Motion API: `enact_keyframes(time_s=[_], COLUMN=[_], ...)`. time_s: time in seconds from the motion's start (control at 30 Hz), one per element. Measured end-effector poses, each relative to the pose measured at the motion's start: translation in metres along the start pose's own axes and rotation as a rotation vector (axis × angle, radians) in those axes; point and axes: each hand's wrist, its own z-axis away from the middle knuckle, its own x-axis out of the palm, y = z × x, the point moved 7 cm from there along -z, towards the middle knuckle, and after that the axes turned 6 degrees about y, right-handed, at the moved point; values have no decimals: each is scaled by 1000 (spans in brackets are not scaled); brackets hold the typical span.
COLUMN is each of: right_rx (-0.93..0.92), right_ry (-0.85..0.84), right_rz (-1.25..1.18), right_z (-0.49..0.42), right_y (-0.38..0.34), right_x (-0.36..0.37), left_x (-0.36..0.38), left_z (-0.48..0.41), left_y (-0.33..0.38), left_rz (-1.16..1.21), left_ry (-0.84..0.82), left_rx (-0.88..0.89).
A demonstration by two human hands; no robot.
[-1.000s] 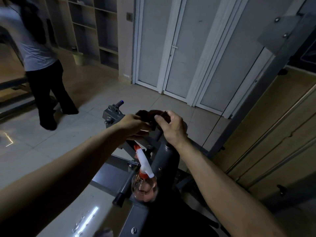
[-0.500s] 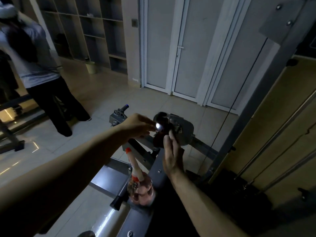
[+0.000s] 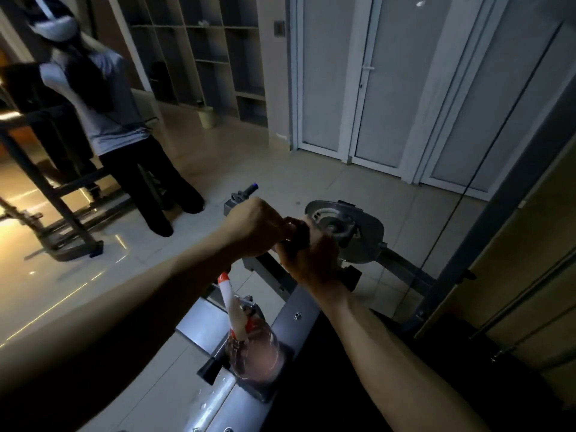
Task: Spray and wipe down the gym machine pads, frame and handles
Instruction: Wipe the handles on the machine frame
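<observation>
Frame on tiles, doors beyond

Bare left hand, bare right hand, both forearms bare

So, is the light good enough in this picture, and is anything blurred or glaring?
Head view: dim overall; the dark cloth gripped by the left hand and right hand barely stands out; warm glare streaks the floor at left; the spray bottle looks smeared; wide-angle distortion tilts the doors.

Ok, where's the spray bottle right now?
The spray bottle stands low centre in the head view, on the machine frame, below the left hand and right hand.
</observation>
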Motion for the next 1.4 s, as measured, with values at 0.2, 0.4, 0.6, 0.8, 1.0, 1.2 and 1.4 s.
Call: enact_keyframes(time_s=[0.2, 0.4, 0.6, 0.8, 1.0, 1.2, 1.4], right_rx=[200, 43, 297, 181, 173, 419, 459], right_ry=[-984, -219, 307, -438, -588, -1, -849], right_rz=[-410, -268, -130, -365, -200, 49, -467], right_z=[-36, -6, 39, 4, 3, 43, 0], right_y=[-10, 1, -11, 19, 30, 31, 56], right_x=[-1, -1, -2, -8, -10, 7, -6], left_x=[-5, -3, -3, -5, -4, -3, -5], left_z=[8, 17, 25, 21, 19, 26, 29], left_y=[10, 18, 29, 25, 28, 33, 33], left_rz=[83, -11, -118, -85, -186, -147, -173], left_ry=[25, 123, 173, 178, 230, 259, 267], left_rx=[74, 45, 82, 83, 106, 142, 121])
